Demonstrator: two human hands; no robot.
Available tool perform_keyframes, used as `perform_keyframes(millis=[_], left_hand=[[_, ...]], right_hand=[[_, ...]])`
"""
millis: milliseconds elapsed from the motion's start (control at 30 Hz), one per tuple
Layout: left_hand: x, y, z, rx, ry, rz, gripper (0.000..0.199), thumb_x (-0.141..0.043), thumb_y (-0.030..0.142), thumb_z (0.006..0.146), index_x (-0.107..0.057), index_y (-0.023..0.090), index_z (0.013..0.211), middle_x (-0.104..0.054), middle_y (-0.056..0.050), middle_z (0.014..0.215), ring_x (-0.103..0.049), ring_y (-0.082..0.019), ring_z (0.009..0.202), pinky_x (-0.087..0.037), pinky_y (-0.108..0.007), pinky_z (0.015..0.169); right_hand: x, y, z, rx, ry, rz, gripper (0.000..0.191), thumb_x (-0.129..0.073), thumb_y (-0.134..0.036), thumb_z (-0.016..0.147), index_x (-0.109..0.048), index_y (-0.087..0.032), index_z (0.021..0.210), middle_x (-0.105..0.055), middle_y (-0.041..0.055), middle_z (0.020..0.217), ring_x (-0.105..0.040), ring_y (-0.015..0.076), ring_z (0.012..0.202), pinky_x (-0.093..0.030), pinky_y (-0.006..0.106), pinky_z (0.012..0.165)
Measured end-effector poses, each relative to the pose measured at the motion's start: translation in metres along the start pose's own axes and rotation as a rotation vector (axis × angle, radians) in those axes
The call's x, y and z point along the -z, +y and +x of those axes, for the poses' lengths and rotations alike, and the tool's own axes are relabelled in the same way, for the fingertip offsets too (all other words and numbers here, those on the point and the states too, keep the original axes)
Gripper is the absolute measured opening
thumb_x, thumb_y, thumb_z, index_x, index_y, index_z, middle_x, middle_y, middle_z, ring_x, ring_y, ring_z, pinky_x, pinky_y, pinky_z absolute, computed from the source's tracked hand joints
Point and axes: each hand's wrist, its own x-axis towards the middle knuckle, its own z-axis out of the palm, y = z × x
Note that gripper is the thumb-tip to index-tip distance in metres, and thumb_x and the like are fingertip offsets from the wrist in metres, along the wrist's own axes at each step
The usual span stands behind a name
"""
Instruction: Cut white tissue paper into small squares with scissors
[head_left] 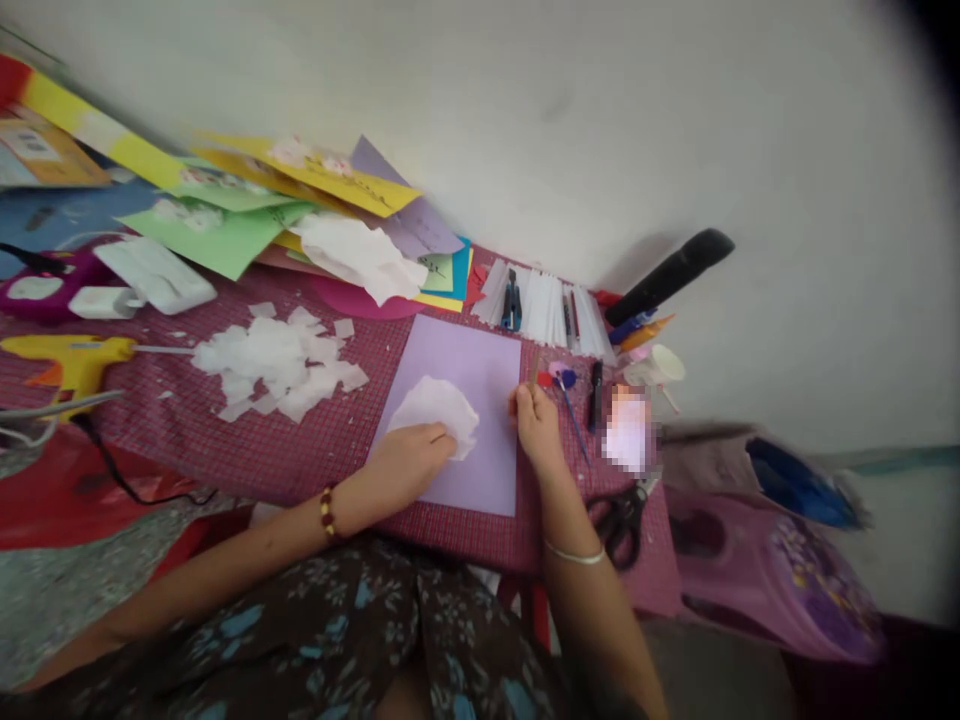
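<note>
A sheet of purple paper (480, 355) lies on the checked table cloth in front of me. On it rests a rounded piece of thin white paper (431, 400) with an uneven edge. My left hand (414, 462) is closed at the lower edge of this white piece, its fingertips hidden against it. At the right edge of the purple sheet, my right hand (537, 425) is closed around a thin brownish stick (535, 368) that points up; its lower end is hidden in the fingers.
A pile of white paper squares (281, 360) lies left, beside a yellow glue gun (75, 365). Coloured cards (225, 235) are stacked behind. White strips with a utility knife (511, 300) lie at the back. To the right are a paintbrush (574, 420), a black marker (595, 395) and scissors (622, 520).
</note>
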Motion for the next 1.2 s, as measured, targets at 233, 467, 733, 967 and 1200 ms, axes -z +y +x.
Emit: perform_keyframes(millis=[233, 467, 733, 967, 1200], left_hand=[[-0.017, -0.004, -0.023, -0.074, 0.109, -0.117, 0.036, -0.054, 0.012, 0.089, -0.059, 0.015, 0.124, -0.064, -0.012, 0.115, -0.058, -0.026, 0.107, -0.048, -0.042, 0.096], [-0.021, -0.026, -0.046, 0.098, 0.270, -0.165, 0.036, -0.055, 0.015, 0.089, -0.060, 0.016, 0.125, -0.061, -0.015, 0.125, -0.053, -0.031, 0.119, -0.042, -0.052, 0.104], [-0.020, -0.030, -0.042, 0.088, 0.310, -0.175, 0.018, -0.052, 0.014, 0.090, -0.069, 0.017, 0.089, -0.063, -0.012, 0.123, -0.053, -0.029, 0.119, -0.042, -0.052, 0.105], [-0.016, -0.029, -0.047, 0.023, 0.314, -0.225, 0.018, -0.054, 0.011, 0.086, -0.069, 0.021, 0.091, -0.066, -0.008, 0.124, -0.054, -0.025, 0.125, -0.034, -0.051, 0.115], [-0.010, -0.020, -0.055, -0.120, 0.258, -0.310, 0.012, -0.056, 0.019, 0.090, -0.066, 0.020, 0.096, -0.073, -0.005, 0.109, -0.062, -0.020, 0.115, -0.028, -0.047, 0.120]], right_hand=[[0.001, 0.006, -0.003, -0.006, 0.013, -0.356, 0.007, -0.057, -0.025, 0.083, -0.061, -0.024, 0.078, -0.062, 0.0030, 0.071, -0.054, 0.0215, 0.067, -0.040, 0.033, 0.069], [-0.004, 0.015, 0.002, 0.068, 0.069, -0.529, 0.023, -0.055, -0.022, 0.084, -0.064, -0.019, 0.104, -0.067, 0.0109, 0.096, -0.061, 0.0256, 0.085, -0.048, 0.042, 0.082], [0.000, -0.030, -0.040, 0.324, -0.048, -0.405, 0.036, -0.058, -0.031, 0.090, -0.060, -0.021, 0.125, -0.060, 0.0146, 0.122, -0.053, 0.0292, 0.119, -0.041, 0.049, 0.107], [-0.002, -0.039, -0.117, 0.245, -0.463, -0.374, 0.082, -0.079, -0.040, 0.076, -0.040, -0.034, 0.148, -0.052, 0.0112, 0.145, -0.045, 0.0337, 0.138, -0.027, 0.060, 0.119], [-0.008, -0.021, -0.118, 0.286, -0.332, -0.346, 0.031, -0.062, -0.015, 0.084, -0.068, -0.030, 0.111, -0.072, 0.0056, 0.122, -0.058, 0.0275, 0.125, -0.033, 0.058, 0.114]])
